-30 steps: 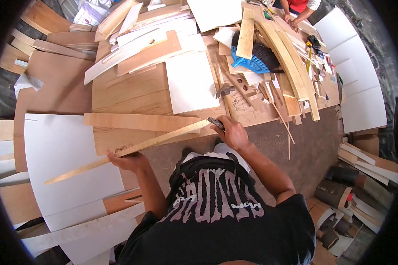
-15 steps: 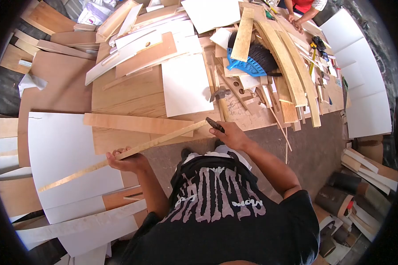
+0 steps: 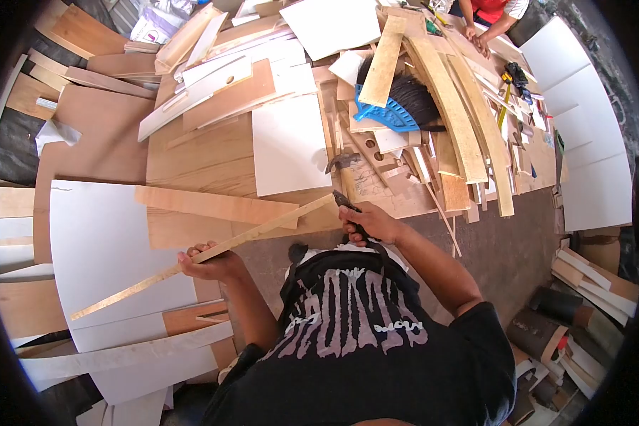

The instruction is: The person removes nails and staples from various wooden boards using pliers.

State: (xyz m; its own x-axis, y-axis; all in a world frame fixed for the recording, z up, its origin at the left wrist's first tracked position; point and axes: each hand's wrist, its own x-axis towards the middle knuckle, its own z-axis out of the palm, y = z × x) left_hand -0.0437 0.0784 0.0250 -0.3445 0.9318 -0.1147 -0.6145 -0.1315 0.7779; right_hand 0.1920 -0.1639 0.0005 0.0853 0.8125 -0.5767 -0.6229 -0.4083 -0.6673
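A long, narrow wooden strip [image 3: 263, 228] slants across in front of me, its far end down to the left. My left hand [image 3: 211, 261] is closed around the strip near its middle. In my right hand [image 3: 373, 222] is a pair of dark pliers [image 3: 342, 199], whose jaws are at the strip's upper right end. Fingers partly cover the plier handles, so how tightly the jaws bite cannot be seen. On the table just beyond lies a claw hammer [image 3: 343, 161], and below the strip's line is a wider wooden board [image 3: 216, 206].
White panels [image 3: 285, 145] and stacked boards cover the worktable [image 3: 192, 160]. A blue broom head [image 3: 387, 110] lies under long planks [image 3: 451, 106] at the right. Across the table are another person's hands [image 3: 478, 39]. Offcuts are piled at lower right [image 3: 589, 284].
The pliers have turned in my right hand, and their handles now show below the fingers. The strip and both hands have shifted slightly; my view has tilted a little.
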